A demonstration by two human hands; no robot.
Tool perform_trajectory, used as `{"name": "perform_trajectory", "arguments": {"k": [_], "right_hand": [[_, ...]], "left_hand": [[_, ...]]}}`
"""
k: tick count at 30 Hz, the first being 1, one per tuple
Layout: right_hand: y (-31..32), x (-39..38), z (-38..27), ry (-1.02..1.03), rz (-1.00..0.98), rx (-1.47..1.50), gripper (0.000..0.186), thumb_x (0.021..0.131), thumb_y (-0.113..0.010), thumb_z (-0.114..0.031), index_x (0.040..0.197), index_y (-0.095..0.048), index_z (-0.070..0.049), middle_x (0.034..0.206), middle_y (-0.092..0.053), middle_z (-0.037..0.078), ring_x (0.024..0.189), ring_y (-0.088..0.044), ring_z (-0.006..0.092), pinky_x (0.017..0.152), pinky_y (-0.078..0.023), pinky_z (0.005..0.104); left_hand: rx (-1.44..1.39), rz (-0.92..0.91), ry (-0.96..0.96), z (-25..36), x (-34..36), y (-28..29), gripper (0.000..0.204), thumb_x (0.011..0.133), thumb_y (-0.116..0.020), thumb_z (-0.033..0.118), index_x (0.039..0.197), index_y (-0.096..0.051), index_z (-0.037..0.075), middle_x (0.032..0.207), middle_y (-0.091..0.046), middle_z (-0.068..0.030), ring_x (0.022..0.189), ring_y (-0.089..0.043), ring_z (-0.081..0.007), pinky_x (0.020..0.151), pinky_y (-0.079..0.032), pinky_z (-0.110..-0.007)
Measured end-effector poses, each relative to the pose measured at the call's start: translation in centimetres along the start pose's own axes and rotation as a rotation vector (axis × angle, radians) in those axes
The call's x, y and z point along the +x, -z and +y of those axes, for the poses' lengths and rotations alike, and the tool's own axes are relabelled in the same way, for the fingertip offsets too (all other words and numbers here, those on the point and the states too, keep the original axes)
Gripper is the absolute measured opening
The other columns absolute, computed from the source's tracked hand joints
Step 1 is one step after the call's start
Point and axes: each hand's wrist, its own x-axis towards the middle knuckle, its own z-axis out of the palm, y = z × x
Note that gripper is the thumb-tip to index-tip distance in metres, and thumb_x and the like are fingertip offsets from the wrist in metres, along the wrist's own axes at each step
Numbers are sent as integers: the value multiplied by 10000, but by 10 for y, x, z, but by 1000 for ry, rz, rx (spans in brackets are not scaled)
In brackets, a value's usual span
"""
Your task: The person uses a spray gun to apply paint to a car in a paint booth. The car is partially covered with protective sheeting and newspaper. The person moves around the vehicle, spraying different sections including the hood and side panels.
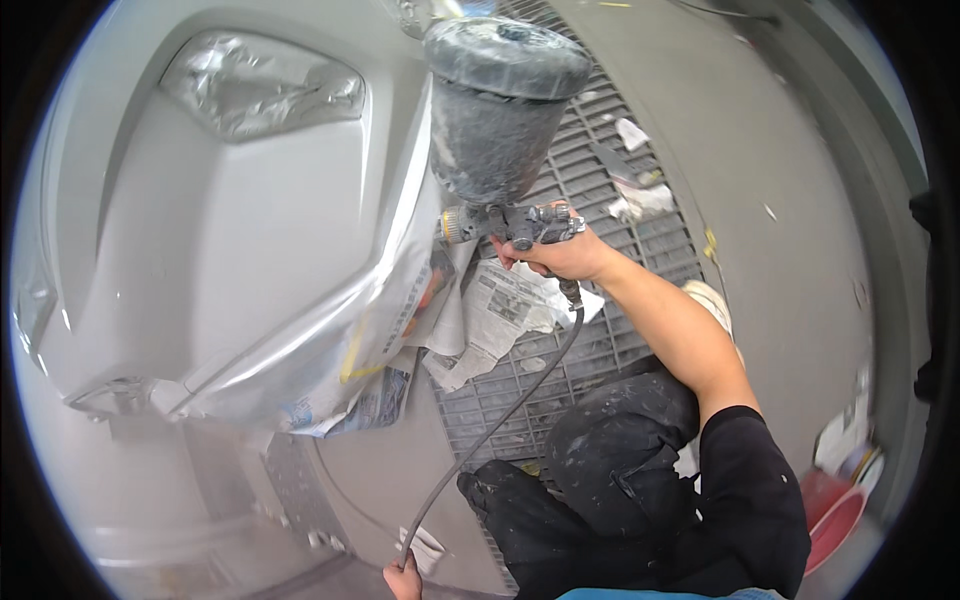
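Note:
In my right hand (572, 252) is a paint spray gun (520, 226), its fingers wrapped round the handle. A large grey, paint-stained cup (492, 140) sits on top of the gun. The nozzle end points left, close to a grey vehicle body panel (260, 230), probably a bumper. A dark air hose (500, 418) drops from the handle and curves down to the lower edge. There my left hand (403, 580) is closed round the hose, only partly in view. Clear film and newspaper (395, 310) cover the panel's lower edge.
Below me runs a metal floor grating (600, 330) with torn newspaper (495, 320) and scraps on it. At the lower right a red bucket (835, 515) stands beside the wall. Crumpled silvery covering (262, 85) fills a recess in the panel. My bent, dark-trousered legs (600, 470) are below the gun.

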Motion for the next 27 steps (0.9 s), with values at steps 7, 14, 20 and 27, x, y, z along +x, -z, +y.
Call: {"name": "perform_trajectory", "arguments": {"k": [7,14,20,27], "right_hand": [[122,115,-7,-65,149,-24,95,901,-766,-128,874,-711,-55,732,-692,-20,564,-548,32,486,-400,213],[203,205,-37,-15,247,-403,126,920,-748,-163,882,-734,-43,744,-698,-7,634,-582,36,526,-427,224],[155,169,-85,-89,120,-235,91,912,-741,-145,947,-727,-61,756,-687,9,594,-570,52,485,-420,216],[126,120,-149,-166,-269,-144,160,927,-728,-140,1007,-700,-5,768,-685,40,620,-600,77,486,-426,220]], "left_hand": [[14,53,232,156,-46,-33,347,925,-702,248,782,-664,-67,653,-630,-221,562,-588,-369,569,-462,-477],[1,-8,332,312,-6,-43,320,902,-689,169,740,-605,-93,599,-528,-278,523,-483,-430,537,-413,-476],[-160,158,347,318,-38,-84,313,895,-678,129,695,-548,-75,546,-446,-228,473,-425,-270,503,-369,-449],[-398,137,424,330,-74,-158,346,927,-661,137,675,-515,-51,526,-403,-170,490,-370,-206,496,-349,-419]]}}
